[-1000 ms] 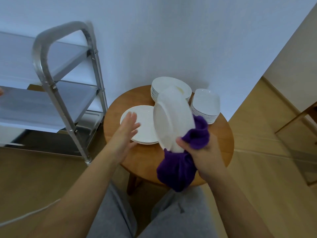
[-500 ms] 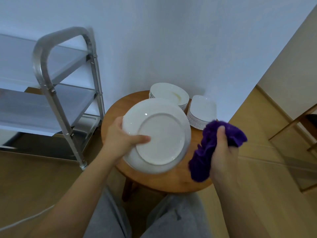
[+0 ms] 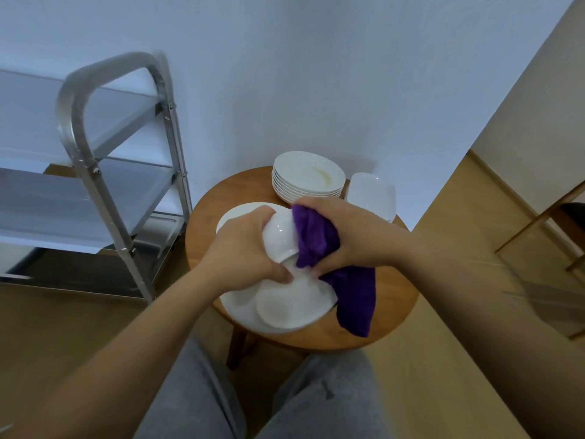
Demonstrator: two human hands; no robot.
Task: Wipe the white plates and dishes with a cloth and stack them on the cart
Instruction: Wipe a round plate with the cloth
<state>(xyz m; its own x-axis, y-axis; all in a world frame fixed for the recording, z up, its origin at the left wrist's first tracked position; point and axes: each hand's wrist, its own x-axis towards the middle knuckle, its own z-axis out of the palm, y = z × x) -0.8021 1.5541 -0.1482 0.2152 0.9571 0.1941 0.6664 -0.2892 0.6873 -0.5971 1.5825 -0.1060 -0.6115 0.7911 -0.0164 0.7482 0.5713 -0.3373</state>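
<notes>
A: What are the hands doing?

B: The left hand (image 3: 243, 248) curls its fingers around the rim of a round white ceramic plate (image 3: 285, 299), held tilted above a round wooden side table (image 3: 389, 299). The right hand (image 3: 345, 236) bunches a purple cloth (image 3: 319, 239) against the plate; the cloth's tail hangs down.

A: Where are the other dishes?

B: More white plates (image 3: 231, 217) lie on the table under the hands. A stack of round white plates (image 3: 307, 179) and a stack of square white dishes (image 3: 372, 194) stand at its far edge. A silver metal shelved cart (image 3: 95, 172) stands just left.
</notes>
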